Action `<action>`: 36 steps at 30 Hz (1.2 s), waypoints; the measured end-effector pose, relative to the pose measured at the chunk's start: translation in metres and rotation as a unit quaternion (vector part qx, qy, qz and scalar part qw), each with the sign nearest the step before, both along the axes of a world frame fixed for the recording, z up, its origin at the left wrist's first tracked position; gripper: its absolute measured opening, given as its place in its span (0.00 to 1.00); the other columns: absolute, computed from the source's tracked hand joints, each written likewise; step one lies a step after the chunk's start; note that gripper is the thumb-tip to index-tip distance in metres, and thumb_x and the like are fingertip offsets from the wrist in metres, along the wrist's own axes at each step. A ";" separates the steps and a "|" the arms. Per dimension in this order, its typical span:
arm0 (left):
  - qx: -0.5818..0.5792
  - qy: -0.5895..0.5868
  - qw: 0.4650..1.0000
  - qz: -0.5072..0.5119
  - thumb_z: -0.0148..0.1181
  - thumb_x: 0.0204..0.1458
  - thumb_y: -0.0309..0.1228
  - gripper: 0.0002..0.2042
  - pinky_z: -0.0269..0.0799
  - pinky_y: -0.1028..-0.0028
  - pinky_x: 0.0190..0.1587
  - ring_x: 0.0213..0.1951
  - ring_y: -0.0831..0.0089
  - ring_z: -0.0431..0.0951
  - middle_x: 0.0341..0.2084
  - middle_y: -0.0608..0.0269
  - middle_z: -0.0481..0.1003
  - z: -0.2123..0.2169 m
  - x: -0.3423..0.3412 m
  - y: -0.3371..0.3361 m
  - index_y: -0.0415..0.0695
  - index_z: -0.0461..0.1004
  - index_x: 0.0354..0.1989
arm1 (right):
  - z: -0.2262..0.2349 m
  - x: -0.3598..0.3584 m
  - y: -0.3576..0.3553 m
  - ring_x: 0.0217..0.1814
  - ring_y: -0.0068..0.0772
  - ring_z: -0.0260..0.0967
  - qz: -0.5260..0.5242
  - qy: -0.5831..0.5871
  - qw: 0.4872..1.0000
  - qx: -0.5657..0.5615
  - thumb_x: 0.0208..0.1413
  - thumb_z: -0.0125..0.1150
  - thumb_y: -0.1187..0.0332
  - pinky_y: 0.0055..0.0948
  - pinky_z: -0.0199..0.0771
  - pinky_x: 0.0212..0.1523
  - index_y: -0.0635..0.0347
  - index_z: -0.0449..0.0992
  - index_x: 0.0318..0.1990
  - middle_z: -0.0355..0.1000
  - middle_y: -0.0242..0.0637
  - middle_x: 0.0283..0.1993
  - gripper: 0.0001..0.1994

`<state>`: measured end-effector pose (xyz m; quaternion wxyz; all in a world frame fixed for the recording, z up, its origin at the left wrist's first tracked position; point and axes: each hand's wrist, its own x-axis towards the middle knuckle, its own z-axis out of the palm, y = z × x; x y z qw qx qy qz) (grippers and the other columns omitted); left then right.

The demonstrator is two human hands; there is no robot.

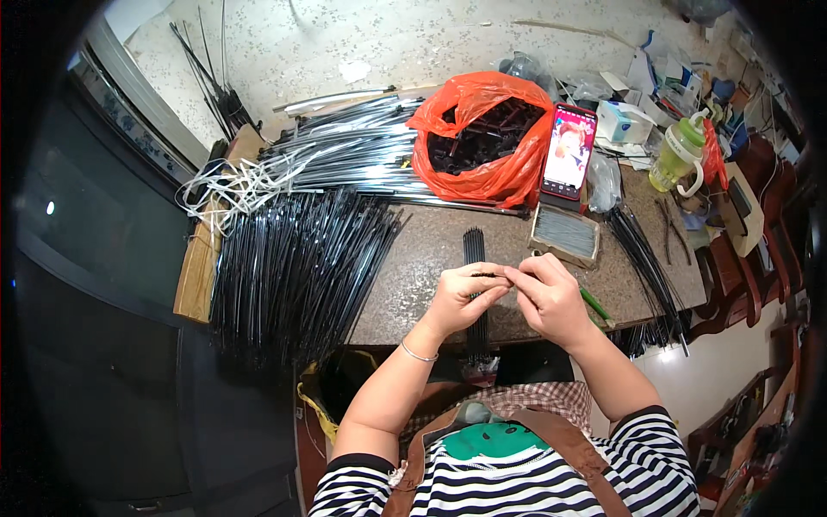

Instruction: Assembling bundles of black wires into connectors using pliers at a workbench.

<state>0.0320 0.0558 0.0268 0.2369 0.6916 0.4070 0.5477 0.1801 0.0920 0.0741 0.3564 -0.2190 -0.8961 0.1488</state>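
Over the table's front part, my left hand and my right hand meet at the fingertips. Both are closed in a pinch. A small dark piece shows at my left fingers, too small to name, and whatever is in my right fingers is hidden. Beneath my left hand lies a narrow bundle of thin black rods, its near ends reaching past the table edge. A green-handled tool lies beside my right hand, partly covered by it. Just beyond stands a small open box of thin greyish pins or strips.
A large pile of black rods covers the left side, with silvery rods behind. An orange-red plastic bag holds small dark pieces. Right of it are a propped phone, a green-lidded bottle and more black rods.
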 end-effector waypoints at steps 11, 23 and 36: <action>-0.013 -0.015 1.000 -0.012 0.53 0.34 0.20 0.06 0.66 0.78 0.29 0.26 0.69 0.71 0.24 0.56 0.70 0.005 0.004 0.001 0.38 0.71 0.24 | -0.002 0.004 0.004 0.28 0.36 0.58 0.001 0.003 1.000 0.020 0.28 0.51 0.79 0.27 0.62 0.28 0.67 0.67 0.29 0.60 0.38 0.26 0.13; -0.006 -0.007 1.000 -0.005 0.53 0.34 0.20 0.05 0.66 0.78 0.29 0.25 0.69 0.71 0.23 0.56 0.70 -0.003 0.002 0.000 0.37 0.71 0.23 | -0.006 0.003 0.005 0.26 0.35 0.59 0.039 -0.004 0.999 0.017 0.28 0.51 0.79 0.26 0.62 0.26 0.65 0.68 0.30 0.60 0.37 0.25 0.13; -0.005 -0.002 1.000 -0.013 0.53 0.34 0.21 0.05 0.66 0.79 0.30 0.27 0.70 0.71 0.24 0.57 0.70 -0.008 0.000 -0.002 0.38 0.71 0.23 | -0.007 0.000 0.005 0.25 0.34 0.58 0.029 -0.015 0.999 0.034 0.29 0.53 0.77 0.27 0.62 0.26 0.65 0.68 0.29 0.60 0.36 0.24 0.13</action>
